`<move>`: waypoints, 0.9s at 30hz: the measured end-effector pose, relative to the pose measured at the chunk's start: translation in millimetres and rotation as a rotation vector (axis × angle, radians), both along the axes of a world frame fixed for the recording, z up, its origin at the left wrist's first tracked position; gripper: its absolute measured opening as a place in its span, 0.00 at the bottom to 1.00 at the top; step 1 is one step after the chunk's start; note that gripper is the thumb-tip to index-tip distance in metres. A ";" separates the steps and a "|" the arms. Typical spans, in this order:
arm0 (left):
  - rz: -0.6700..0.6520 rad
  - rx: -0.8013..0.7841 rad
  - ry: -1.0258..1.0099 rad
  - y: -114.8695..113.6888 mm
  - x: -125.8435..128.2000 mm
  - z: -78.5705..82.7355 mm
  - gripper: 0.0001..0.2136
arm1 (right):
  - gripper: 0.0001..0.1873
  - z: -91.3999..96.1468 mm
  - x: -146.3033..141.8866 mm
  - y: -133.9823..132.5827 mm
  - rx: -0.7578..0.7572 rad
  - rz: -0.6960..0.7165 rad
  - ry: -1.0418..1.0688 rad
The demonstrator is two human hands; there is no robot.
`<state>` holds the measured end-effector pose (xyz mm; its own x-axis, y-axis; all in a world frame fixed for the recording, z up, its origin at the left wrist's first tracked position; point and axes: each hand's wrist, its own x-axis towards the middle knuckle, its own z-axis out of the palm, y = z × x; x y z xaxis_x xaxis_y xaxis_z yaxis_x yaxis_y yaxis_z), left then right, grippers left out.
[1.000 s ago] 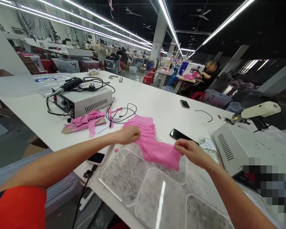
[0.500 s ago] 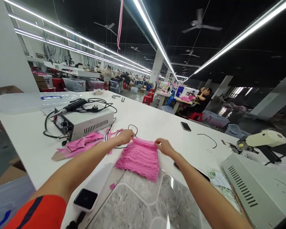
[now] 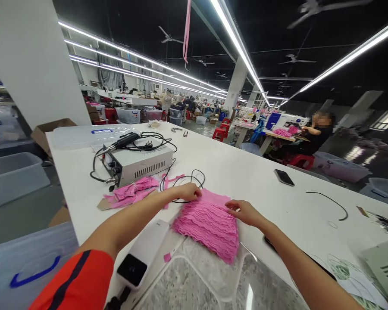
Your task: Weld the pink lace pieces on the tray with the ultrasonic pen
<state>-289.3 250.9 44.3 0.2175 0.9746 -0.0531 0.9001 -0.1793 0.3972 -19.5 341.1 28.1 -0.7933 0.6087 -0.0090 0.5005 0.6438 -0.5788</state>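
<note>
A pink ruffled skirt with a smooth waistband lies flat in front of me, its waistband at the far end. At its upper left corner my left hand is closed, fingertips pinching the edge of the waistband. My right hand is at the upper right side, just below the waistband, its bent fingers and thumb closed on the skirt's edge. The skirt's near part overlaps a clear, grey-patterned sheet. More pink ruffled pieces lie on a piece of cardboard to the left.
A grey box-shaped device with a corded handpiece stands at left on the white table. Near my left forearm lies a white power bank. A phone and a black cord are to the right. One person sits at a sewing machine beyond.
My view has swung right to left, so everything appears further right. The waistband now lies flatter, and my right hand has slid from its corner down along the skirt's side.
</note>
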 end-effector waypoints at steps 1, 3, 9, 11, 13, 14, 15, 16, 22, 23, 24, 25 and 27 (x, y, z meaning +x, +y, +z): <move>0.019 -0.004 0.001 -1.4 2.3 -1.7 0.11 | 0.14 -1.0 -1.0 -0.3 0.010 0.008 -0.003; 0.054 -0.009 0.008 -3.8 6.5 -4.6 0.10 | 0.14 -2.0 -3.2 -1.0 0.033 0.022 -0.001; 0.107 0.067 0.029 -9.6 10.3 0.5 0.10 | 0.12 6.8 -3.6 -5.2 0.080 0.006 0.039; 0.089 0.100 0.032 -13.5 9.5 6.7 0.11 | 0.11 13.1 -0.7 -9.3 0.090 -0.013 0.062; 0.050 0.129 0.037 -20.8 10.0 12.8 0.11 | 0.11 19.2 3.6 -16.8 0.104 -0.035 0.092; 0.026 0.142 0.038 -25.8 10.9 15.1 0.11 | 0.11 21.5 6.1 -21.8 0.113 -0.043 0.107; 0.004 0.154 0.039 -31.5 12.0 16.8 0.11 | 0.11 23.1 8.6 -27.3 0.121 -0.047 0.122; -0.016 0.163 0.039 -37.5 13.2 17.7 0.11 | 0.11 23.8 11.0 -33.0 0.127 -0.049 0.134; -0.039 0.152 -0.022 -61.9 19.2 17.0 0.08 | 0.13 17.1 18.6 -55.3 0.141 -0.034 0.191; -0.039 0.134 -0.037 -62.0 20.7 18.3 0.07 | 0.13 17.0 18.5 -55.7 0.143 -0.032 0.198; -0.034 0.116 -0.051 -61.2 22.4 20.4 0.07 | 0.12 18.0 18.2 -55.6 0.144 -0.030 0.202; -0.027 0.103 -0.064 -59.7 24.4 22.9 0.07 | 0.10 20.0 17.5 -55.3 0.143 -0.030 0.201; -0.020 0.090 -0.081 -56.3 29.0 27.6 0.13 | 0.07 26.5 15.4 -56.0 0.139 -0.047 0.183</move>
